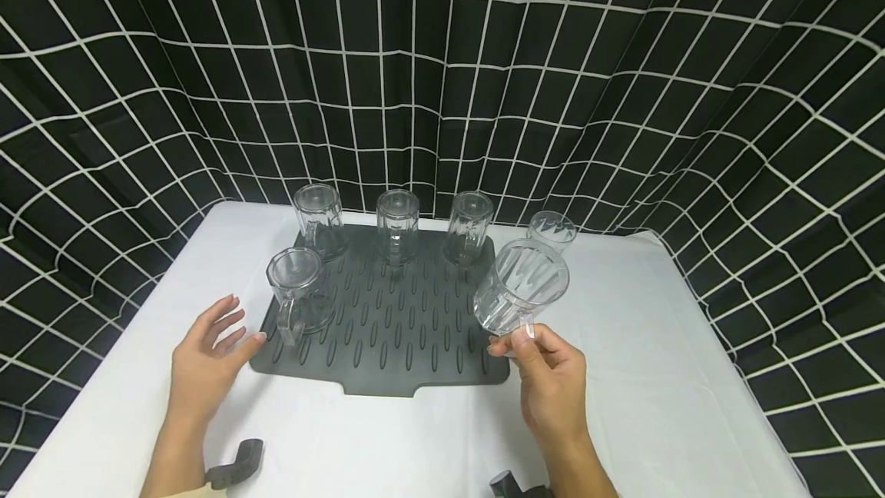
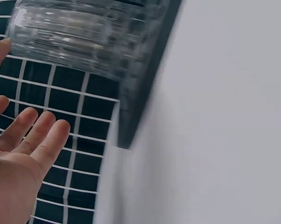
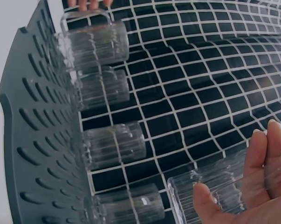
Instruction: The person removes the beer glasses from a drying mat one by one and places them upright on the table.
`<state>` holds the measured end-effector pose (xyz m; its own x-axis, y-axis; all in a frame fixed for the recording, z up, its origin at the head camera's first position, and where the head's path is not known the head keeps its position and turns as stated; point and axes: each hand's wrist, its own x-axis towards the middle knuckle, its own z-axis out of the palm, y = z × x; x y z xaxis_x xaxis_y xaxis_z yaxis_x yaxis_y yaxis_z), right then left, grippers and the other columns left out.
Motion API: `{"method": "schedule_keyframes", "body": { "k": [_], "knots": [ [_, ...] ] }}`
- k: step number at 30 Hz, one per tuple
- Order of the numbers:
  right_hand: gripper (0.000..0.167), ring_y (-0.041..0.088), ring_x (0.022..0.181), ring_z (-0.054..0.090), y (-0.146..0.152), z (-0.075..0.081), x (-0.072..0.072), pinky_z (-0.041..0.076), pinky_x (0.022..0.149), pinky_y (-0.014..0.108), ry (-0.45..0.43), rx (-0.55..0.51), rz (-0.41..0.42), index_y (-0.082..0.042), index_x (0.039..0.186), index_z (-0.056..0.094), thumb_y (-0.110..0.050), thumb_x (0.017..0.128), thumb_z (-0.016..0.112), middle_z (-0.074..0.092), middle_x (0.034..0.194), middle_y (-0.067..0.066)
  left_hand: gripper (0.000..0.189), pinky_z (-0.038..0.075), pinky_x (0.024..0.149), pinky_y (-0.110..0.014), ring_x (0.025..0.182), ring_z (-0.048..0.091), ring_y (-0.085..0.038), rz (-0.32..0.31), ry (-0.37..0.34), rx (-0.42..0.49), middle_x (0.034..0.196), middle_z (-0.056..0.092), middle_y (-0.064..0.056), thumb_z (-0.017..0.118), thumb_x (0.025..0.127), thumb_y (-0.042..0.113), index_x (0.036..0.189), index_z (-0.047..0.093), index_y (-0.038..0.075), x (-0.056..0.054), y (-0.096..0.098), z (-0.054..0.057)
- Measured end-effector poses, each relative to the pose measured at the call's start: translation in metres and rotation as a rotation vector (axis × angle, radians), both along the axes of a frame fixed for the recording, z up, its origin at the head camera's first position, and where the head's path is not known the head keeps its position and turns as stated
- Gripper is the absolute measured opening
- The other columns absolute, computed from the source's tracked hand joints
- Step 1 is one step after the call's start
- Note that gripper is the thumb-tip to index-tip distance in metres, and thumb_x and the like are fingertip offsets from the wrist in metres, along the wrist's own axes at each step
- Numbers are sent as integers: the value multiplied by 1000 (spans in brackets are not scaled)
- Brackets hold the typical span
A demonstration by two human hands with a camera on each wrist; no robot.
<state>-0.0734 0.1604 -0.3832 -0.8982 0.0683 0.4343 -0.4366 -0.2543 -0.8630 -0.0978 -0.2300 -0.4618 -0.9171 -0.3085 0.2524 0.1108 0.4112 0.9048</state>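
One clear glass mug (image 1: 518,290) is held in the air, tilted, and in the head view it overlaps the right edge of a dark grey mat (image 1: 394,340). The right hand (image 1: 549,371) pinches its handle (image 1: 527,323) between the thumb and curled fingers, with the mug's mouth turned up and towards the right side of the worktop (image 1: 657,375). At the other side, the left hand (image 1: 207,360) has its fingers loosely spread, the thumb reaching towards the front mug (image 1: 304,294), which stands by the mat's left edge with its handle to the front; whether the thumb touches that mug I cannot tell. Along the mat's back edge stand three more: a left back mug (image 1: 320,221) near the back left corner, a middle back mug (image 1: 397,225), and a right back mug (image 1: 470,229) near the back right corner. Just beyond that corner, on the worktop, another glass (image 1: 551,227) is partly hidden behind the held mug. Raised oval ridges cover the mat, and a tab juts from its front edge. Towards the worktop's front edge, a dark wrist mount (image 1: 237,465) shows beside the left forearm. Past the back edge hangs a black curtain (image 1: 429,60) with white grid lines.
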Motion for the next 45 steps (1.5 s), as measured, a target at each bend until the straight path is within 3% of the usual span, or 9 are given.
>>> {"method": "schedule_keyframes", "body": {
  "k": [4,10,14,21,35,40,45],
  "knots": [
    [19,26,81,67,3,0,-1,56,84,38,34,-1,22,21,80,51,12,95,44,67,74,10,79,43,96,-17,128,46,-33,-26,-105,-56,145,43,-15,80,81,16,148,37,9,1,-4,-13],
    [19,25,82,68,9,0,-4,57,82,36,48,-24,44,20,79,51,14,95,43,68,76,8,96,36,105,-52,133,32,-47,-120,-294,-133,153,26,-22,80,80,33,154,23,12,-2,-11,-28],
    [21,25,82,67,14,0,-6,57,82,35,72,-31,58,19,79,53,14,95,40,68,77,10,100,31,105,-60,134,29,-49,-160,-369,-181,154,22,-24,80,78,38,154,21,11,-2,-13,-37],
    [24,26,80,68,24,-1,-9,57,80,33,108,-120,82,19,81,56,19,95,37,67,77,17,92,29,107,-60,134,30,-46,-186,-363,-311,153,27,-23,78,80,35,151,28,3,-6,-8,-42],
    [24,29,75,69,56,13,-22,58,79,38,106,-153,20,21,81,54,12,98,40,65,75,21,90,27,107,-61,135,28,-46,-180,-356,-351,154,28,-19,77,80,34,149,30,1,-3,-4,-39],
    [22,30,71,69,75,17,-30,59,77,40,99,-201,-30,23,80,52,11,97,45,63,73,24,89,27,107,-62,136,28,-45,-173,-350,-364,153,28,-19,78,80,34,149,31,1,-3,-3,-39],
    [24,29,66,68,93,18,-35,60,75,40,62,-181,-136,20,78,54,6,97,51,62,70,20,89,27,107,-62,135,28,-45,-171,-356,-366,153,29,-19,77,80,34,149,32,2,-4,-3,-38]
  ]
}}
